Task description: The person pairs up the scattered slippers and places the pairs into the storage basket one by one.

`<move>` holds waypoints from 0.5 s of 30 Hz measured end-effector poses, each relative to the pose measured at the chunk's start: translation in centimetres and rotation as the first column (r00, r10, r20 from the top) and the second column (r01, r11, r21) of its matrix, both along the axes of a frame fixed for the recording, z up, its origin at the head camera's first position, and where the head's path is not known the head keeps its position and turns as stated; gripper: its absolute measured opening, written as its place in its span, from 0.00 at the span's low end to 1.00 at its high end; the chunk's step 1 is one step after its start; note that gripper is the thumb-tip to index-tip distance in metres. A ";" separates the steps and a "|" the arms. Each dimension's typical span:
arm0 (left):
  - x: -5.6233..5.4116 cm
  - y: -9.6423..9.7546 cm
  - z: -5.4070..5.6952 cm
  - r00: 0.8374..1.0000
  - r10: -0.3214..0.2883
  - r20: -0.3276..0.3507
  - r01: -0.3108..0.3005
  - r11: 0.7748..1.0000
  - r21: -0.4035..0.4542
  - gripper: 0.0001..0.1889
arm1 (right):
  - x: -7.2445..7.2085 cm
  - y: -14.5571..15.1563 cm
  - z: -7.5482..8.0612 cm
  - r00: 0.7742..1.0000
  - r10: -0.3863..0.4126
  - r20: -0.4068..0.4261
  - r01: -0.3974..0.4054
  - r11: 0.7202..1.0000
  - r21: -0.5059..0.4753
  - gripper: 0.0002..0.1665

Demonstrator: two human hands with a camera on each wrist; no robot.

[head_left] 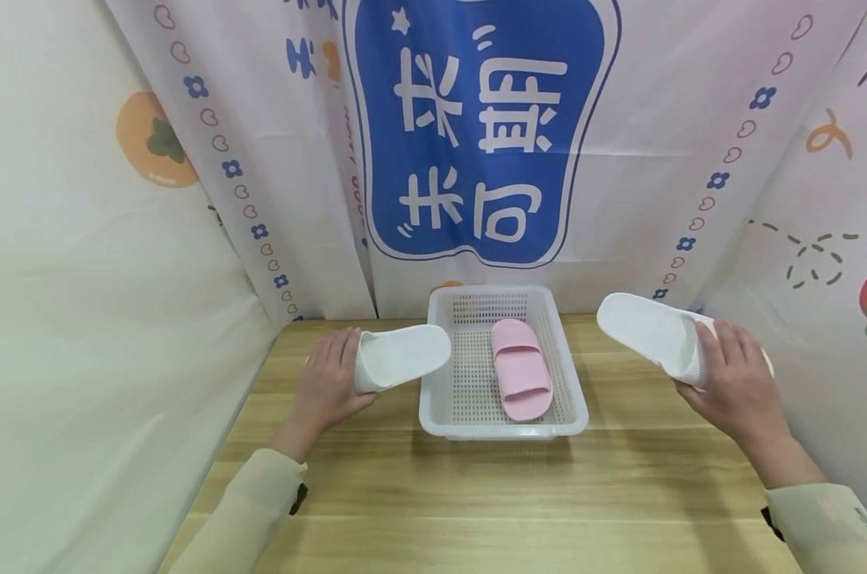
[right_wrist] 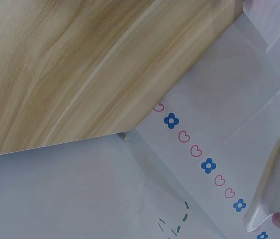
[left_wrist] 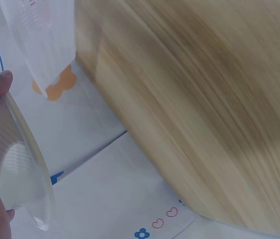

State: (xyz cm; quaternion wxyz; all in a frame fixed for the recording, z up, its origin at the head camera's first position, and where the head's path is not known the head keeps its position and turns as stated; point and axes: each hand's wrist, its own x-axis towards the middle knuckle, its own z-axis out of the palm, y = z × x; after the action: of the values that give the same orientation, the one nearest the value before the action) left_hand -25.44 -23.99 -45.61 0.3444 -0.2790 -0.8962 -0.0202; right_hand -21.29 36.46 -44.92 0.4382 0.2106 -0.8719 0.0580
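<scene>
My left hand (head_left: 328, 381) grips a white slipper (head_left: 406, 355) by its strap end, and the slipper's tip reaches the left rim of the basket in the head view. On the right, my right hand (head_left: 742, 383) holds another white slipper (head_left: 645, 328), tilted up and apart from the basket. Between them a white plastic basket (head_left: 433, 399) stands on the table. One pink slipper (head_left: 521, 371) lies inside it, toward the right side. In the left wrist view, fingers and thumb clasp the slipper (left_wrist: 35, 169); the right wrist view shows only part of the other slipper (right_wrist: 274, 174).
The wooden table (head_left: 505, 502) extends in front of and beside the basket. Behind it hangs a printed curtain (head_left: 620, 199) with a blue panel. White cloth walls (head_left: 118, 319) close in the left and right sides.
</scene>
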 end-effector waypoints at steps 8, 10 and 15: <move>0.0 0.5 0.1 1.000 -0.007 0.005 0.007 1.000 -0.010 0.61 | 0.1 -0.2 0.6 1.000 0.014 0.005 -0.014 0.999 0.039 0.48; 0.0 0.7 0.3 1.000 -0.014 -0.001 0.014 1.000 -0.015 0.61 | 0.1 -0.3 0.6 1.000 0.020 -0.003 -0.020 0.999 0.037 0.48; -0.1 1.3 0.8 0.999 -0.032 -0.005 0.031 0.999 -0.019 0.59 | 0.0 -0.7 0.8 0.998 0.046 -0.041 -0.045 0.999 0.024 0.48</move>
State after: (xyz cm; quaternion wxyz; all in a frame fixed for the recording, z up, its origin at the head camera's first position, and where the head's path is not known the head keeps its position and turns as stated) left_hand -25.55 -22.65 -44.86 0.3439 -0.2964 -0.8908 -0.0162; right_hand -21.31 35.80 -44.15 0.4523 0.2368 -0.8582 0.0535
